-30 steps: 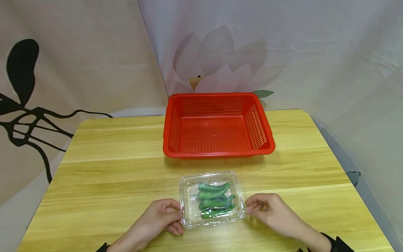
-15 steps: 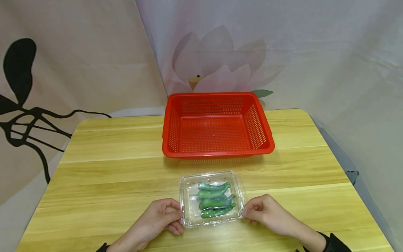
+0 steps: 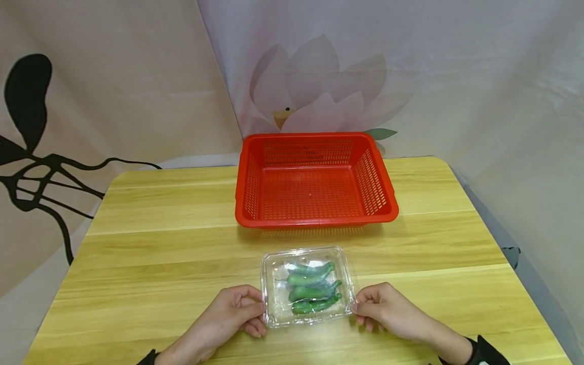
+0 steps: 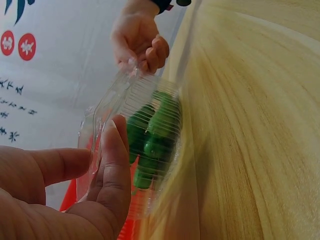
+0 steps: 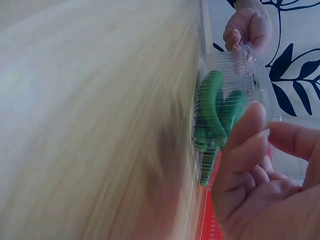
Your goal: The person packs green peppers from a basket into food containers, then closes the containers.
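Between my hands is a clear plastic clamshell box [image 3: 278,294] near the front of the table, its lid down over several green peppers [image 3: 312,293]. My left hand [image 3: 230,317] pinches the rim at the box's left side, thumb on top and fingers below, as the left wrist view shows. On the other side my right hand [image 3: 390,310] pinches the right edge near its front corner. In both wrist views the green peppers [image 4: 160,125] show through the ribbed wall of the clamshell box [image 5: 225,62].
Behind the box stands a red plastic basket [image 3: 315,223] with slotted walls and nothing in it. Both rest on a light wooden table [image 3: 173,243]. A printed curtain [image 3: 456,91] hangs beyond the table's far edge.
My right hand has shifted slightly left onto the box's edge and now pinches it. The box tips a little, its front side rising slightly. My left hand keeps its place.
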### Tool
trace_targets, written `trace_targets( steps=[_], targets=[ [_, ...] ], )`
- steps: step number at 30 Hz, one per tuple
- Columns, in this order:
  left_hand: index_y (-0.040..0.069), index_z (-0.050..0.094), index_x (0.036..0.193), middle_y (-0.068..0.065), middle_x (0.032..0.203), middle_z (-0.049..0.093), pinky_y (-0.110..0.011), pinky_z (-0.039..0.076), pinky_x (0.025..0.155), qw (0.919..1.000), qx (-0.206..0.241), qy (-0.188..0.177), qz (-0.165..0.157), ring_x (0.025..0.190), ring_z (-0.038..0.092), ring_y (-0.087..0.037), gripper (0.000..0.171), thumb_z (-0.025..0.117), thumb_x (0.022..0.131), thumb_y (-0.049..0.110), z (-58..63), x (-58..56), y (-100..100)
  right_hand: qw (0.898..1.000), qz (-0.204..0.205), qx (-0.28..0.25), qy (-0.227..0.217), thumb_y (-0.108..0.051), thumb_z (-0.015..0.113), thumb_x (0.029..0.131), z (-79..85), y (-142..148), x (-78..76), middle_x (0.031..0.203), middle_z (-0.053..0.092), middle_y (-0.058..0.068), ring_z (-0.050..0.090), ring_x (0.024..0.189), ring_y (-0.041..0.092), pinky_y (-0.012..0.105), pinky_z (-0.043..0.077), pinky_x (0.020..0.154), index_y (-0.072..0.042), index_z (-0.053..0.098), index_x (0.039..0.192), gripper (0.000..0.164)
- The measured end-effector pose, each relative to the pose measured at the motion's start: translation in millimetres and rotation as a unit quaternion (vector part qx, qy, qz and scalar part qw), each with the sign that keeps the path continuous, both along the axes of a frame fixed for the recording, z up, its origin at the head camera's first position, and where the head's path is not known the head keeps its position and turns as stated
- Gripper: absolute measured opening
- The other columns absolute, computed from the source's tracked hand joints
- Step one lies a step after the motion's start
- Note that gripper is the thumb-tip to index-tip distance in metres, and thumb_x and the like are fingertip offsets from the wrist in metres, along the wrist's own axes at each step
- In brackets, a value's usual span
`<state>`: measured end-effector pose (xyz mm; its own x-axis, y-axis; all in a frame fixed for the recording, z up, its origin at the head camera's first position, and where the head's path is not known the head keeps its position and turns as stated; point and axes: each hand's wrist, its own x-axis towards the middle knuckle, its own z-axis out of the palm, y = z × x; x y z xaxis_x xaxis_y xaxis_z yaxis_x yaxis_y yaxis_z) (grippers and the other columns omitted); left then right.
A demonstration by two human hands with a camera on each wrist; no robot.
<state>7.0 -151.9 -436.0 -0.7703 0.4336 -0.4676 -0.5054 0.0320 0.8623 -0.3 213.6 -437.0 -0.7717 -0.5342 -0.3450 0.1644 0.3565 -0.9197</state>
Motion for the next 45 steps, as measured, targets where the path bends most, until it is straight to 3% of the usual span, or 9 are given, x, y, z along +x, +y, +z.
trace_targets(
  steps=[6, 16, 28, 45],
  targets=[
    [-0.010, 0.057, 0.118, -0.019, 0.086, 0.074, -0.033, 0.062, 0.070, 1.0000, 0.002, 0.001, 0.002, 0.074, 0.074, -0.023, 0.025, 0.065, 0.100, 0.004, -1.1, -1.2, 1.2, 1.000, -0.011, 0.006, -0.006, -0.014, 0.064, 0.101, -0.1, -0.6, 1.3, 0.077, 0.069, 0.008, 0.062, 0.060, 0.009, 0.019, 0.045, 0.049, 0.005, 0.069, 0.088, 0.023],
    [-0.012, 0.049, 0.126, -0.022, 0.088, 0.074, -0.035, 0.063, 0.072, 1.0000, 0.001, 0.009, -0.003, 0.077, 0.074, -0.027, 0.042, 0.073, 0.093, -0.002, 0.7, -0.6, 2.9, 1.000, -0.021, 0.004, -0.019, -0.013, 0.065, 0.101, -0.6, -0.9, 2.6, 0.076, 0.069, 0.011, 0.061, 0.060, 0.009, 0.018, 0.044, 0.048, 0.006, 0.068, 0.088, 0.024],
    [-0.009, 0.056, 0.114, -0.017, 0.086, 0.074, -0.031, 0.062, 0.071, 0.9999, -0.006, 0.006, 0.006, 0.076, 0.073, -0.024, 0.028, 0.074, 0.093, -0.002, -0.7, 0.5, 4.3, 1.000, -0.021, 0.012, -0.017, -0.013, 0.064, 0.101, 0.3, -1.5, 3.7, 0.077, 0.069, 0.010, 0.061, 0.059, 0.010, 0.018, 0.044, 0.048, 0.005, 0.068, 0.088, 0.023],
    [-0.013, 0.052, 0.118, -0.020, 0.087, 0.074, -0.033, 0.062, 0.071, 0.9997, 0.010, 0.018, 0.009, 0.074, 0.073, -0.022, 0.033, 0.072, 0.094, -0.005, 0.9, 1.4, 4.9, 0.999, -0.024, 0.011, -0.021, -0.013, 0.064, 0.101, 0.1, -2.1, 3.5, 0.076, 0.069, 0.009, 0.061, 0.060, 0.009, 0.018, 0.044, 0.049, 0.006, 0.069, 0.089, 0.023]
  ],
)
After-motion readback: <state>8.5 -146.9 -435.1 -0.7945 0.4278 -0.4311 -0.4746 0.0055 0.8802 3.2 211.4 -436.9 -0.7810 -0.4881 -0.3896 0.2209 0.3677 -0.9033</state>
